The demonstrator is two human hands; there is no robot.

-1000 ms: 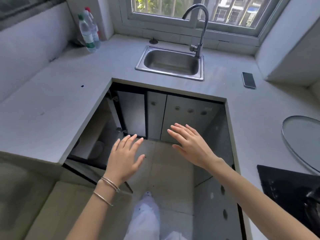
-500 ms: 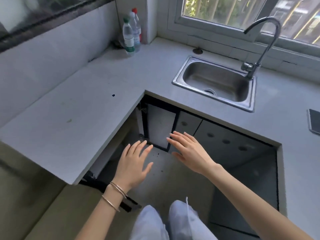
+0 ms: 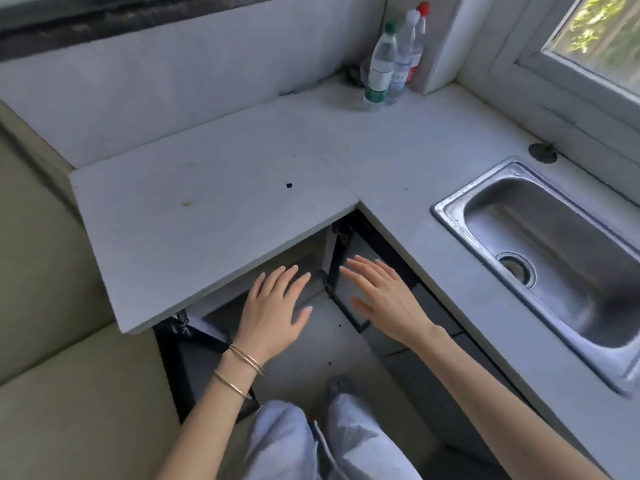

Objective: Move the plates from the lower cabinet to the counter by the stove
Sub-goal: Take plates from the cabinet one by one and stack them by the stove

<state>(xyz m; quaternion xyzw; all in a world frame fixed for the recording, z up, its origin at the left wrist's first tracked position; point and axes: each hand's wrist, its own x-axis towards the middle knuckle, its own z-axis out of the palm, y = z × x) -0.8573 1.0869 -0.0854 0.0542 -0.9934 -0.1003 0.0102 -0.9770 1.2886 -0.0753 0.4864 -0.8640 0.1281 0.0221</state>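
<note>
My left hand [image 3: 273, 306], with thin bangles on the wrist, is stretched out flat with fingers spread, just below the edge of the grey counter [image 3: 214, 209]. My right hand [image 3: 381, 296] is beside it, also flat and empty, in front of the lower cabinet's dark-framed open door [image 3: 341, 271] in the corner. The cabinet's inside is hidden under the countertop. No plates show in the view, and the stove is out of sight.
A steel sink [image 3: 554, 258] is set into the counter at right. Three plastic bottles [image 3: 391, 60] stand in the back corner by the window. Another dark cabinet door [image 3: 183, 368] hangs open at lower left. My legs in pale trousers [image 3: 322, 441] are below.
The view has swung left and lower: the stove, phone and tap have left the frame. Both hands have stayed spread and empty and are now closer to the corner cabinet opening.
</note>
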